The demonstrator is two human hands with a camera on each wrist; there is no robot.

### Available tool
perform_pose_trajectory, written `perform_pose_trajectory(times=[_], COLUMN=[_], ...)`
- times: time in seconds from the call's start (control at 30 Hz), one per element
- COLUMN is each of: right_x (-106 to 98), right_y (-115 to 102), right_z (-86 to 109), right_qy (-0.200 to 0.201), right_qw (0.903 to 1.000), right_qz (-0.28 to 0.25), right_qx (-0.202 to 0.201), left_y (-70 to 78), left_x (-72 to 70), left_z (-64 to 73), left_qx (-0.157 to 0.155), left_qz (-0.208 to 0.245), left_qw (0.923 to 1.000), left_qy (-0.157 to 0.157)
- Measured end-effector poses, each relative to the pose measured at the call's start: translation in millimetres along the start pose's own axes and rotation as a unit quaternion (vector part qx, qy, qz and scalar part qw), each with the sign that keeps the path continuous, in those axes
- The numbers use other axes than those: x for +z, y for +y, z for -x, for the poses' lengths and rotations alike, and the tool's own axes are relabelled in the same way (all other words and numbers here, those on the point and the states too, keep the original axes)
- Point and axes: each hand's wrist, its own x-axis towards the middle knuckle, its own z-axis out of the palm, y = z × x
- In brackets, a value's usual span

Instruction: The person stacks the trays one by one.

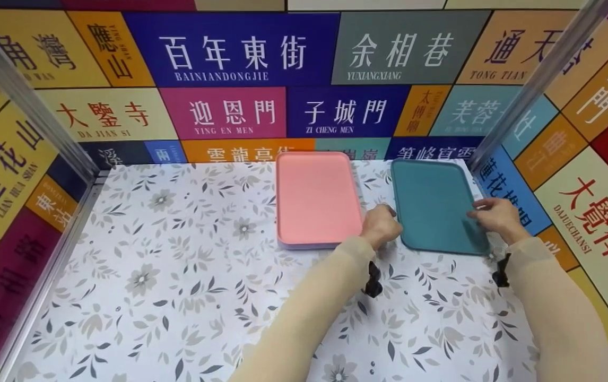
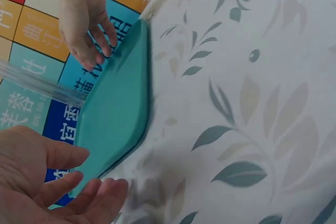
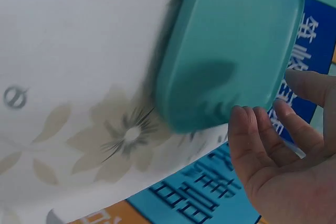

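Note:
A teal rectangular tray (image 1: 434, 207) with a raised rim lies on the right side of the table. My left hand (image 1: 382, 225) is close beside its left edge, between it and a pink tray (image 1: 319, 199). In the left wrist view, the fingers of this left hand (image 2: 58, 184) are loosely bent and spread near the rim, with nothing in them. At the opposite edge is my right hand (image 1: 499, 216). The right wrist view shows the right hand (image 3: 286, 153) with thumb and fingers apart, fingertips right at the rim of the teal tray (image 3: 236, 40).
Beneath the pink tray's front edge shows a purplish rim (image 1: 304, 246). A white cloth with grey leaves and flowers (image 1: 176, 276) covers the table. Colourful panels with printed characters (image 1: 229, 50) stand behind and at both sides, with clear posts (image 1: 543, 79) at the corners.

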Motion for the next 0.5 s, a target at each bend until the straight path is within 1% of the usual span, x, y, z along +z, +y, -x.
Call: perform_pose_trajectory(times=[0.03, 0.1, 0.17, 0.2, 0.23, 0.27, 0.33, 0.43, 0.47, 0.5], right_x=[-1, -2, -1, 0, 1, 2, 3, 4, 5, 4], right_y=[4, 12, 18, 21, 24, 26, 29, 29, 28, 27], right_z=[0.9, 2.8, 4.0, 4.5, 4.6, 4.4, 3.9, 3.7, 4.2, 4.5], right_qy=[-0.001, -0.006, -0.009, -0.012, -0.015, -0.018, -0.022, -0.035, -0.038, -0.040], right_qw=[0.9999, 0.9992, 0.9985, 0.9982, 0.9980, 0.9978, 0.9978, 0.9973, 0.9970, 0.9969], right_qz=[-0.003, -0.013, -0.016, -0.019, -0.021, -0.024, -0.021, -0.022, -0.021, -0.019], right_qx=[0.012, 0.036, 0.052, 0.056, 0.057, 0.059, 0.059, 0.060, 0.064, 0.065], left_y=[2.6, 4.5, 10.2, 13.8, 12.6, 13.5, 17.2, 16.5, 20.1, 20.8], left_x=[-0.6, 5.2, 3.1, 0.7, 7.5, 8.5, 4.5, 5.9, -1.9, -3.3], left_z=[5.0, 9.4, 20.4, 27.2, 23.8, 25.6, 33.3, 34.1, 42.2, 43.9], left_qx=[-0.006, -0.013, -0.026, -0.031, -0.035, -0.037, -0.045, -0.047, -0.050, -0.050], left_qz=[0.013, 0.019, 0.031, 0.035, 0.032, 0.033, 0.045, 0.055, 0.064, 0.066], left_qw=[0.9999, 0.9997, 0.9992, 0.9989, 0.9989, 0.9988, 0.9979, 0.9973, 0.9965, 0.9964], left_qy=[-0.002, 0.006, 0.004, 0.001, 0.004, 0.002, -0.010, -0.011, -0.017, -0.016])
